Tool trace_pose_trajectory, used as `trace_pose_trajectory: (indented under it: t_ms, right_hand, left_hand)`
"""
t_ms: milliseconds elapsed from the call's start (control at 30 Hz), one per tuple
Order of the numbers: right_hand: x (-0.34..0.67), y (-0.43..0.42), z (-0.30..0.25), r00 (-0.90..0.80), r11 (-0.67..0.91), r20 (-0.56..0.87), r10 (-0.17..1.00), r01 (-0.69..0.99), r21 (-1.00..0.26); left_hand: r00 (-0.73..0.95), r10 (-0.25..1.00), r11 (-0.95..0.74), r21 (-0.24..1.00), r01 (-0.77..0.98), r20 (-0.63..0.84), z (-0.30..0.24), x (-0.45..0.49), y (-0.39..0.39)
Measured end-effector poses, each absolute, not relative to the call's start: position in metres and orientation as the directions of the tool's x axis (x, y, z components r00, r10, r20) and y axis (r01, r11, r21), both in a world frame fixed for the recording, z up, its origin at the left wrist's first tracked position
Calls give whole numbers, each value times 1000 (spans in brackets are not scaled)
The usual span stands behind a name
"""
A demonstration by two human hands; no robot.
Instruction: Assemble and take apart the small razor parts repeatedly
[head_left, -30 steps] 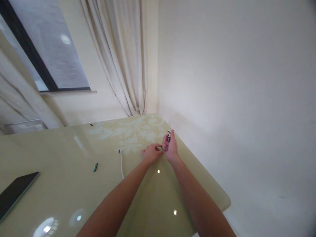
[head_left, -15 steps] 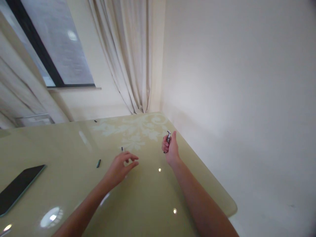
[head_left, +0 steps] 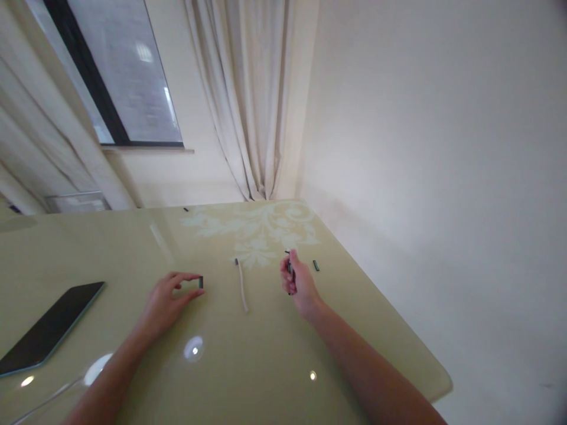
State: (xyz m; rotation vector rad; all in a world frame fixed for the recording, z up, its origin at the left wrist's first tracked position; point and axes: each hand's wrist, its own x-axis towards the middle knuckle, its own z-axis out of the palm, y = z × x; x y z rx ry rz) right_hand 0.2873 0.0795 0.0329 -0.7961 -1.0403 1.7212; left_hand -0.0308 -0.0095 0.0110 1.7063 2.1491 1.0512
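Note:
My right hand point(head_left: 297, 282) is curled round a thin dark stick-like object point(head_left: 289, 270), held upright above the glossy beige table point(head_left: 266, 348). My left hand point(head_left: 170, 298) reaches left over the table, thumb and forefinger pinched on a small dark piece point(head_left: 201, 282). A white thin rod point(head_left: 241, 284) lies flat between the two hands. Another small dark piece point(head_left: 316, 265) lies on the table just right of my right hand.
A dark tablet point(head_left: 48, 327) lies at the table's left. A tiny dark bit point(head_left: 185, 209) sits near the far edge. The table's right edge point(head_left: 381, 301) runs along a white wall. Curtains point(head_left: 248, 100) and a window point(head_left: 128, 71) stand behind.
My left hand left my right hand and swung left to the small dark piece, closing on it. My right hand sank a little. A dark piece now lies to its right.

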Motion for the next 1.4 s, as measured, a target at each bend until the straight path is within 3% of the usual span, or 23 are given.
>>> trace_pose_trajectory:
  t_ms: [100, 200, 300, 467, 533, 600, 733, 867, 1000, 1200, 1400]
  right_hand:
    - [277, 61, 33, -437, -170, -48, 898, -244, -955]
    - [272, 42, 38, -621, -187, -50, 782, -157, -970]
    - [269, 29, 43, -697, -183, -28, 716, -150, -972]
    - [268, 26, 42, -680, -117, -13, 733, -108, -987]
    - [269, 28, 40, -615, 41, 70, 785, -60, -997]
    - [272, 29, 40, -545, 299, 239, 804, 22, -954]
    - [280, 28, 39, -564, 711, 536, 628, 138, -689]
    - [285, 27, 34, -612, 849, 612, 501, 207, -487]
    - [286, 26, 34, -622, 893, 651, 436, 208, -400]
    - [286, 22, 49, -573, 695, 530, 625, 99, -713]
    - [282, 22, 52, -583, 666, 510, 632, 71, -743]
  left_hand:
    - [-233, 883, -170, 739, 651, 408, 22, 11, -21]
    - [-118, 881, -332, 774, 540, 459, 31, 50, -33]
    - [-60, 882, -386, 790, 476, 467, 34, 71, -40]
    - [-56, 886, -393, 809, 438, 461, 35, 72, -42]
    - [-85, 913, -334, 850, 408, 399, 37, 70, -42]
    - [-106, 958, -216, 911, 351, 267, 38, 71, -43]
    - [-65, 997, -25, 982, 186, 37, 43, 80, -44]
    - [-15, 999, 35, 999, 37, -34, 47, 88, -44]
    - [36, 997, 70, 997, -41, -68, 45, 88, -44]
    - [-58, 998, 24, 986, -164, -34, 36, 82, -45]
    - [-116, 993, -44, 979, -197, 22, 31, 77, -45]
